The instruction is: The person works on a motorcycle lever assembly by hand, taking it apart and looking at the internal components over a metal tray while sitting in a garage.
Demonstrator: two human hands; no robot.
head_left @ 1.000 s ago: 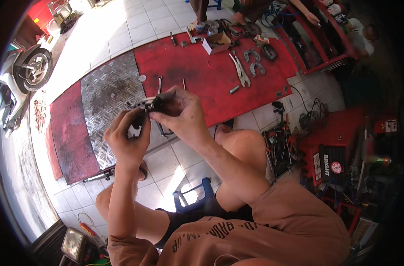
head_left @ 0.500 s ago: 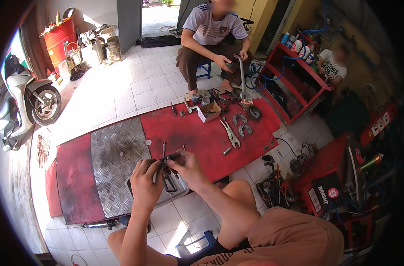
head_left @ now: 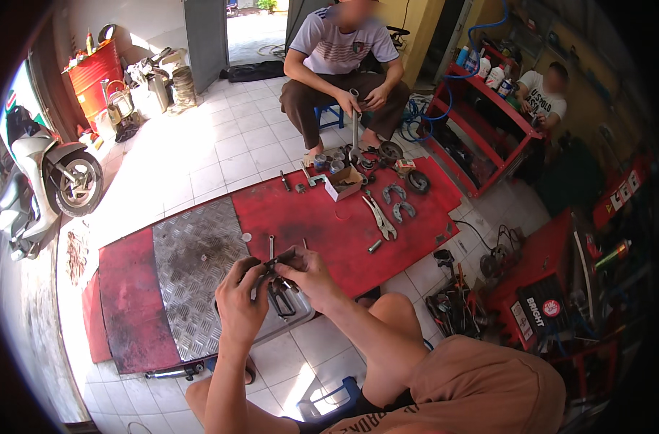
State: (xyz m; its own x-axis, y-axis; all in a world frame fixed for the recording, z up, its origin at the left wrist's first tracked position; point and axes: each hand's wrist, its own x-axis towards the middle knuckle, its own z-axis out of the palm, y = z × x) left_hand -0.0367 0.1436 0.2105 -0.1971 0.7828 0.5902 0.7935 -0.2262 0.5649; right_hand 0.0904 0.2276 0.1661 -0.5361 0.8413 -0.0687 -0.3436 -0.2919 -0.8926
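Close together over the red work platform (head_left: pixel 286 210), my left hand (head_left: pixel 240 296) and my right hand (head_left: pixel 305 275) pinch a small dark metal part (head_left: pixel 271 265) between their fingertips. The fingers hide most of its shape. Beneath them is a pale tray (head_left: pixel 305 317) with a dark bracket-like piece (head_left: pixel 281 302) in it. Just beyond the fingers lies a small spanner (head_left: pixel 271 244). My fingertips look blackened with grease.
Locking pliers (head_left: pixel 381 218), curved brake shoes (head_left: pixel 403 211), a metal socket (head_left: pixel 374 247) and a small open box (head_left: pixel 343 186) lie farther right. Opposite sits a person (head_left: pixel 344 58) holding a large spanner (head_left: pixel 355 130). A red rack (head_left: pixel 481 130), toolbox (head_left: pixel 532 267) and scooter (head_left: pixel 47 166) stand around.
The person opposite has swung the large spanner leftward and brought their hands together near its top. My hands keep their pinch on the small part with only slight finger movement; the view shifted a little.
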